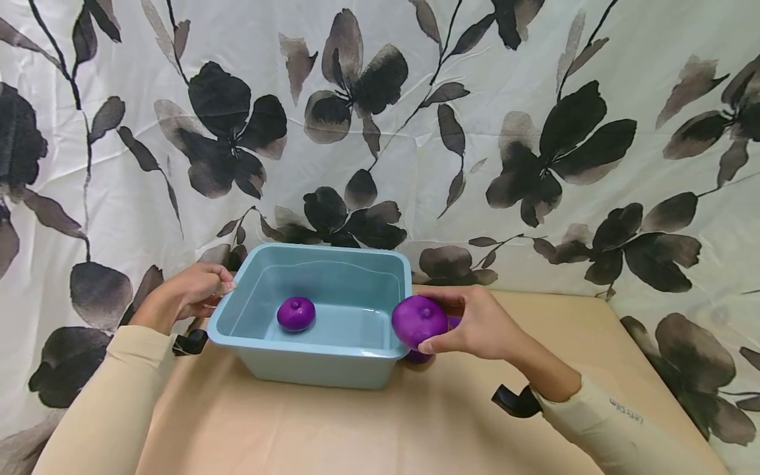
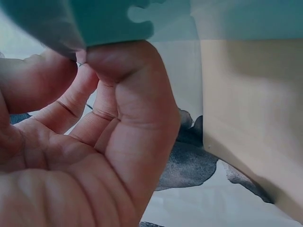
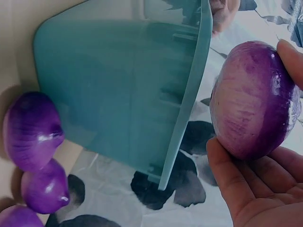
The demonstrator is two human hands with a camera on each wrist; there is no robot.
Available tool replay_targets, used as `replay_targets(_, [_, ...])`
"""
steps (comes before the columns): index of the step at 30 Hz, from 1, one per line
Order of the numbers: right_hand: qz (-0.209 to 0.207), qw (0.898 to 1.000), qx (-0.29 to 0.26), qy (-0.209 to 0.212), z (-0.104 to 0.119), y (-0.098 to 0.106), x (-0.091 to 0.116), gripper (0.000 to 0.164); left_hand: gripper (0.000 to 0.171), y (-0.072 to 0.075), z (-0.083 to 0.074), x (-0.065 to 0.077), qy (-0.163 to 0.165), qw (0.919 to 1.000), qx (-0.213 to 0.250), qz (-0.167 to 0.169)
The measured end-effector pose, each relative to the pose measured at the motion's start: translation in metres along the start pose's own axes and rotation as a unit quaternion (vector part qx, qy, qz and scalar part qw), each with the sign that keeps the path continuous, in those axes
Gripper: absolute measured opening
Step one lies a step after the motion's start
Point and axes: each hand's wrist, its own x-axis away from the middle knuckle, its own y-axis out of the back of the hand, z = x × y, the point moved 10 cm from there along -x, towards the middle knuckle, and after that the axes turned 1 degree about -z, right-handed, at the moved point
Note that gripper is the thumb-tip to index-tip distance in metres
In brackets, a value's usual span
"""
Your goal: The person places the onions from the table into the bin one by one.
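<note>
My left hand (image 1: 192, 290) pinches the left rim of a light blue plastic basin (image 1: 315, 369) between thumb and bent index finger, as the left wrist view shows up close. My right hand (image 1: 477, 323) holds a shiny purple onion (image 1: 415, 320) at the basin's right rim, thumb on one side and fingers on the other. In the right wrist view this onion is level with the rim, on its outer side. Another purple onion (image 1: 295, 314) lies on the basin floor, left of its middle.
Beside the basin's right wall, several more purple onions (image 3: 33, 132) rest in a row on the tan tabletop (image 1: 285, 429), mostly hidden behind my right hand in the head view. A white cloth with dark flowers (image 1: 439, 152) hangs behind the table.
</note>
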Motion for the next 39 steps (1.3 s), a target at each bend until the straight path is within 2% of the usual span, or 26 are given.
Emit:
replay_targets(4, [0.009, 1.000, 0.010, -0.003, 0.006, -0.007, -0.010, 0.079, 0.017, 0.000, 0.001, 0.000, 0.001, 1.0000, 0.004, -0.002])
replay_targets(11, [0.030, 0.998, 0.046, 0.018, 0.019, -0.020, -0.025, 0.073, 0.015, -0.003, 0.004, -0.002, 0.004, 0.9999, 0.010, 0.000])
replay_targets(16, [0.049, 0.997, 0.045, 0.027, 0.028, -0.029, -0.037, 0.074, 0.013, -0.004, 0.003, -0.003, 0.001, 0.9998, 0.019, 0.001])
replay_targets(22, [0.076, 0.997, 0.029, -0.003, 0.030, -0.045, -0.053, 0.075, 0.014, -0.004, 0.000, -0.004, 0.005, 0.9999, 0.010, 0.001])
replay_targets(25, [0.087, 0.995, 0.039, -0.003, 0.034, -0.053, -0.062, 0.074, 0.015, -0.004, -0.002, -0.004, 0.006, 1.0000, 0.000, 0.000])
replay_targets(32, [0.117, 0.990, 0.066, 0.043, 0.057, -0.073, -0.084, 0.072, 0.022, 0.003, -0.003, 0.000, 0.003, 0.9996, -0.006, 0.026])
replay_targets(36, [0.134, 0.986, 0.071, 0.064, 0.064, -0.083, -0.095, 0.071, 0.026, 0.005, -0.003, -0.001, 0.001, 0.9987, 0.009, 0.051])
replay_targets(39, [0.149, 0.984, 0.064, 0.068, 0.066, -0.090, -0.103, 0.069, 0.025, 0.007, 0.000, -0.006, 0.003, 0.9979, 0.023, 0.061])
